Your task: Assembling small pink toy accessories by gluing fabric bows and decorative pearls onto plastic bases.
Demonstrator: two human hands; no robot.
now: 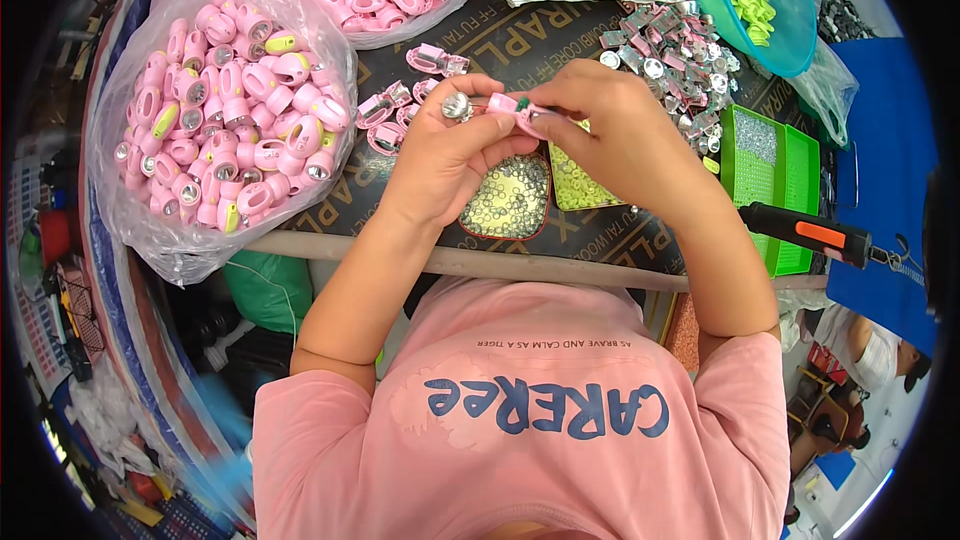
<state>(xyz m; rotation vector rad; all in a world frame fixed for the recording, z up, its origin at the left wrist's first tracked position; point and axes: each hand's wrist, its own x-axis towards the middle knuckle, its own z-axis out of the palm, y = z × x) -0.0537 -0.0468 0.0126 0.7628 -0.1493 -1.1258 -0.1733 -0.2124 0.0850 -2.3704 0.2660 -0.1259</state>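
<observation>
A left hand (440, 150) and right hand (605, 120) pinch a pink flashlight shell (503, 103) between their fingertips over a black worktable (520, 30), a silver reflector (457, 106) at the left hand.

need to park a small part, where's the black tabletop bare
Mainly beyond the right hand, between the loose pink casings and the heap of metal parts. A smaller patch lies between the bag of pink torches and the left forearm. Crowded: the right side, with the heap and green tray.

Pink T-shirt (520, 480), short sleeves (310, 425), large dark-blue chest lettering (517, 406), bare forearms (365, 285), ungloved hands (432, 162)
</observation>
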